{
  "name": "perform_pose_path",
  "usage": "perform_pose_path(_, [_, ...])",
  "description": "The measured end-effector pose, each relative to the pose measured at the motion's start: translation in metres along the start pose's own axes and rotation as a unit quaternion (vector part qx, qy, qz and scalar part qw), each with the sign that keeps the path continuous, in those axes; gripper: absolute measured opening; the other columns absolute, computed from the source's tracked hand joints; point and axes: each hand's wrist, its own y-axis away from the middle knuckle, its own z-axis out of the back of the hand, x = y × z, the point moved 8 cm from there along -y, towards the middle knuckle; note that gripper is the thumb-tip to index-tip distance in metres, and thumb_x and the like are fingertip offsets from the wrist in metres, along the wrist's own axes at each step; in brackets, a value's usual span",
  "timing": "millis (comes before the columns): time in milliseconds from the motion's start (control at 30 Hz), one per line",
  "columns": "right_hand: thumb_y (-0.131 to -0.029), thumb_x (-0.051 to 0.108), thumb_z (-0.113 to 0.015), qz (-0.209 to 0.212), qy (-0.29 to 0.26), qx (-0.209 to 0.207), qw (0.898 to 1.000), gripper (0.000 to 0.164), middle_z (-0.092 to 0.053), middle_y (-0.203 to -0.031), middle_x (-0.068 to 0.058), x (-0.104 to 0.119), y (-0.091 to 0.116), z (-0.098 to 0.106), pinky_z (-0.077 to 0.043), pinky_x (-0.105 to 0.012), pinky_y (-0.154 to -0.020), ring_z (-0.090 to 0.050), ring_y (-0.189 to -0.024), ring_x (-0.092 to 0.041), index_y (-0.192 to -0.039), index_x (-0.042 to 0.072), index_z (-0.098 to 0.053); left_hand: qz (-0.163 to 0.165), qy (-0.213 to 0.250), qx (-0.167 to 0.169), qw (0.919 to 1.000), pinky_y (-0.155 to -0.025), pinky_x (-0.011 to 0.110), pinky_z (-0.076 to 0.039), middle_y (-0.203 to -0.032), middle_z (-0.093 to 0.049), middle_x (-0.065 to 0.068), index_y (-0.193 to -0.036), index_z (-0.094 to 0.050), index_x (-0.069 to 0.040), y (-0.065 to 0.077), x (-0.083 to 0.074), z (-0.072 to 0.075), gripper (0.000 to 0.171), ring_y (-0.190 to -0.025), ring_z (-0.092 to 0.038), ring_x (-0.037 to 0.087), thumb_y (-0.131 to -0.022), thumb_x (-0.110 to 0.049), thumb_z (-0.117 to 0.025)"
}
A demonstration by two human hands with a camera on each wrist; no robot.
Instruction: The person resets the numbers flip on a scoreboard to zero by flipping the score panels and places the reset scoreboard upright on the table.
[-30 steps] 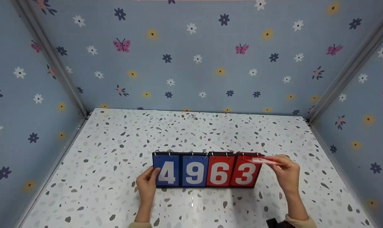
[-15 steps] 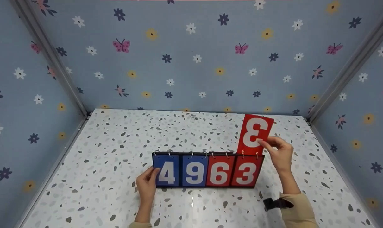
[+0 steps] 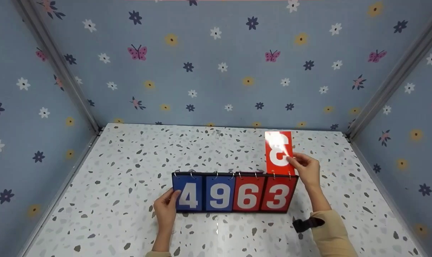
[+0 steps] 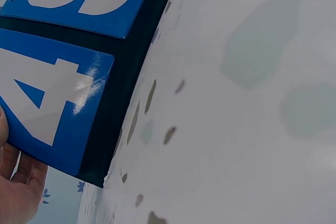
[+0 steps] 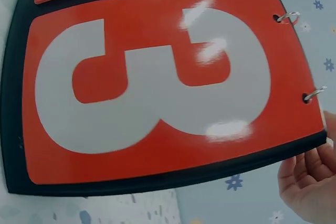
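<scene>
A flip scoreboard [image 3: 204,194] with a black backing stands on the table, showing 4 and 9 on blue cards and 6 and 3 on red cards. My left hand [image 3: 165,207] grips its left edge, thumb in front beside the blue 4 card [image 4: 58,98]. Above the right end, a red number card [image 3: 277,153] is swung up on its rings, with glare across its upside-down 3. My right hand [image 3: 307,169] pinches that card by its right edge. In the right wrist view, the lower red 3 card [image 5: 152,87] fills the frame, with the fingers partly visible behind the ringed edge.
The white speckled table [image 3: 130,153] runs back to a blue flowered wall panel [image 3: 216,50]. Similar panels rise at left and right, joined by grey corner posts [image 3: 59,71]. A black strap [image 3: 307,224] sits by my right sleeve.
My right hand has lifted the red card from nearly edge-on to upright above the rings, then moved slightly left with it. My left hand has stayed on the scoreboard's edge.
</scene>
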Motion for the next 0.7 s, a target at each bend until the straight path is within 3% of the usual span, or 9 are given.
perform_pose_path(67, [-0.067,0.049,-0.071,-0.039,-0.009,0.01,0.999,0.04,-0.063,-0.084,0.001,-0.03,-0.004,-0.006,-0.048,-0.024,-0.061,-0.059,-0.075,-0.013,-0.099,0.025,-0.067,0.0,0.002,0.0,1.0,-0.048,0.015,-0.038,-0.08,-0.063,0.025,-0.09,-0.063,0.014,0.001,-0.009,0.0,0.016,-0.055,-0.053,0.016,-0.077,0.007,-0.063])
perform_pose_path(167, [-0.066,0.053,-0.069,-0.107,-0.011,0.024,0.994,0.048,-0.062,-0.094,0.0,-0.041,-0.001,-0.009,-0.049,-0.028,-0.065,-0.059,-0.082,-0.014,-0.103,0.022,-0.066,0.004,0.006,0.002,1.0,-0.048,0.015,-0.038,-0.081,-0.063,0.025,-0.091,-0.063,0.014,0.001,-0.008,0.0,0.016,-0.056,-0.054,0.014,-0.077,0.006,-0.063])
perform_pose_path(267, [-0.066,0.059,-0.065,-0.136,0.013,0.033,0.99,0.052,-0.062,-0.098,0.003,-0.049,0.001,-0.009,-0.048,-0.028,-0.068,-0.058,-0.085,-0.012,-0.102,0.022,-0.066,0.004,0.004,0.001,1.0,-0.049,0.015,-0.039,-0.081,-0.063,0.025,-0.09,-0.064,0.013,0.001,-0.008,0.0,0.015,-0.057,-0.054,0.015,-0.077,0.006,-0.064])
perform_pose_path(367, [-0.068,0.06,-0.063,-0.14,0.018,0.037,0.989,0.05,-0.064,-0.093,0.001,-0.052,0.003,-0.006,-0.049,-0.028,-0.066,-0.06,-0.08,-0.012,-0.098,0.021,-0.068,0.001,-0.001,-0.001,1.0,-0.049,0.014,-0.038,-0.08,-0.063,0.025,-0.09,-0.064,0.013,0.001,-0.008,0.0,0.015,-0.056,-0.053,0.016,-0.077,0.006,-0.064])
perform_pose_path(500, [-0.072,0.053,-0.064,-0.126,-0.022,0.029,0.991,0.043,-0.064,-0.081,-0.009,-0.046,0.01,0.003,-0.05,-0.027,-0.06,-0.06,-0.072,-0.02,-0.095,0.017,-0.069,0.003,0.001,-0.001,1.0,-0.048,0.014,-0.038,-0.081,-0.063,0.025,-0.09,-0.064,0.013,0.001,-0.007,0.0,0.015,-0.056,-0.053,0.016,-0.077,0.006,-0.064])
perform_pose_path(700, [-0.075,0.045,-0.066,-0.067,-0.057,-0.03,0.996,0.032,-0.064,-0.077,-0.008,-0.029,0.029,0.022,-0.049,-0.026,-0.056,-0.059,-0.066,-0.021,-0.092,0.017,-0.068,0.0,0.005,-0.001,1.0,-0.047,0.014,-0.037,-0.08,-0.063,0.025,-0.089,-0.064,0.013,0.001,-0.007,0.0,0.014,-0.053,-0.051,0.016,-0.077,0.007,-0.064])
